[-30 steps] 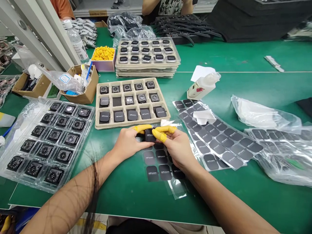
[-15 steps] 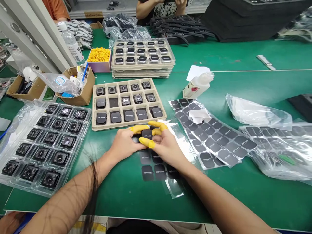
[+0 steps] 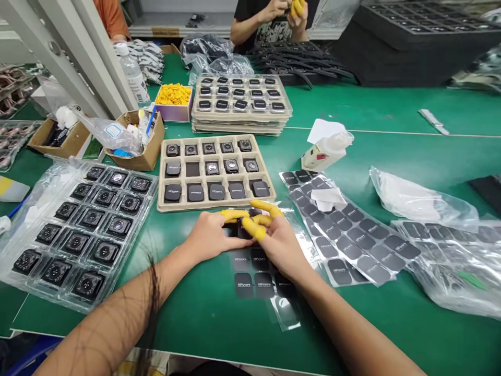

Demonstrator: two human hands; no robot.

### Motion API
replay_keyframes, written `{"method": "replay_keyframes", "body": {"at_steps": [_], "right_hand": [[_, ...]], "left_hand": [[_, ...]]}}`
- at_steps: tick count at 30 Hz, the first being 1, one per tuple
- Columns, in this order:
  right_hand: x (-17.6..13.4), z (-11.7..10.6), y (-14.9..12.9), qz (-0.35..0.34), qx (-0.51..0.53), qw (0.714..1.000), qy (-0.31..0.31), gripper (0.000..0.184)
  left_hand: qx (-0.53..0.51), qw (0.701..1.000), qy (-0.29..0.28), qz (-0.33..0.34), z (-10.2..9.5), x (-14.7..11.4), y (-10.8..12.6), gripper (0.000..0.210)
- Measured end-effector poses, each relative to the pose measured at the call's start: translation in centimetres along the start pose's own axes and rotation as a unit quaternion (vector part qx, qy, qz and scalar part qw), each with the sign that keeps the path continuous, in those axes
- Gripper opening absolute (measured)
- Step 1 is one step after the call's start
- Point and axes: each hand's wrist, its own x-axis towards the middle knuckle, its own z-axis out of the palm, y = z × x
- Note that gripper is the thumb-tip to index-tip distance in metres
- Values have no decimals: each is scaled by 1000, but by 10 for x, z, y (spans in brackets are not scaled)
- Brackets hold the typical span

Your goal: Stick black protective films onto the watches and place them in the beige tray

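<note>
My left hand and my right hand, both in yellow finger cots, close around a small black smartwatch body. Its face is mostly behind my right fingers and thumb. Beneath my hands lies a clear sheet of black printed square stickers. Just beyond them is a beige tray of watch bodies; its front row carries black printed squares, and one pocket in the middle row holds nothing. To the left, a clear plastic tray is filled with watch bodies, sensor side up.
More sticker sheets and plastic bags lie on the right. A white bottle stands behind them. Stacked trays, a box of yellow finger cots and a cardboard box stand farther back. A co-worker sits opposite.
My right thumb and fingers have moved over the printed face of the watch body, which showed more before. The whole view has shifted a little.
</note>
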Motion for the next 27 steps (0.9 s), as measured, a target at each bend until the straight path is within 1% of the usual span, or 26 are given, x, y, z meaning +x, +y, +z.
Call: {"method": "replay_keyframes", "body": {"at_steps": [1, 3, 5, 6, 8, 10, 11, 13, 14, 15, 16, 17, 18, 19, 21, 22, 23, 24, 25, 26, 27], "right_hand": [[0, 1, 1, -1, -9, 1000, -11, 61], [-2, 1, 3, -5, -39, 999, -9, 51], [-9, -5, 2, -20, -60, 998, -11, 43], [-12, -11, 0, -23, -64, 997, -23, 42], [-13, -22, -11, -31, -73, 996, -48, 42], [1, -24, -29, -65, -97, 993, -28, 39], [15, -19, -40, -92, -109, 990, -9, 37], [54, 5, -62, -138, -138, 981, 8, 34], [77, 23, -71, -158, -160, 974, 0, 32], [99, 41, -79, -164, -191, 967, -25, 30], [120, 58, -84, -155, -241, 957, -56, 28], [137, 72, -88, -138, -323, 932, -83, 25], [149, 82, -89, -151, -400, 899, -88, 24], [156, 87, -89, -176, -465, 864, -75, 24], [157, 83, -85, -228, -560, 796, -29, 27], [154, 77, -82, -236, -592, 770, -12, 30], [150, 70, -79, -228, -619, 752, -9, 31], [147, 63, -77, -211, -639, 740, -20, 32], [146, 58, -75, -195, -650, 734, -38, 33], [147, 55, -74, -182, -649, 736, -58, 34], [149, 54, -74, -172, -637, 747, -75, 36]], "left_hand": [[0, 1000, 0, -1, 0, 0, 0, 47], [-3, 1000, -3, -1, 1, -1, -1, 48], [-7, 1000, -8, 5, 1, -2, -2, 50], [-8, 1000, -12, 7, 1, -3, -2, 50], [-19, 999, -25, 9, 1, -3, -4, 49], [-45, 999, -24, 0, -1, -3, -5, 53], [-56, 998, -22, -7, -1, -3, -6, 55], [-60, 998, -17, -17, -1, -3, -7, 52], [-53, 998, -17, -19, -1, -3, -8, 50], [-43, 999, -17, -19, -1, -3, -9, 47], [-33, 999, -19, -19, -1, -3, -9, 45], [-23, 999, -22, -19, 0, -3, -10, 44], [-16, 999, -25, -19, 0, -3, -10, 42], [-11, 999, -29, -17, 0, -3, -10, 41], [-3, 999, -33, -10, 0, -2, -11, 40], [-1, 999, -34, -6, 0, -2, -11, 40], [-2, 999, -36, -3, 0, -2, -11, 41], [-2, 999, -38, -3, 0, -2, -11, 42], [-3, 999, -39, -5, 0, -2, -11, 43], [-5, 999, -39, -9, 0, -3, -11, 44], [-6, 999, -37, -14, 0, -3, -11, 45]]}}
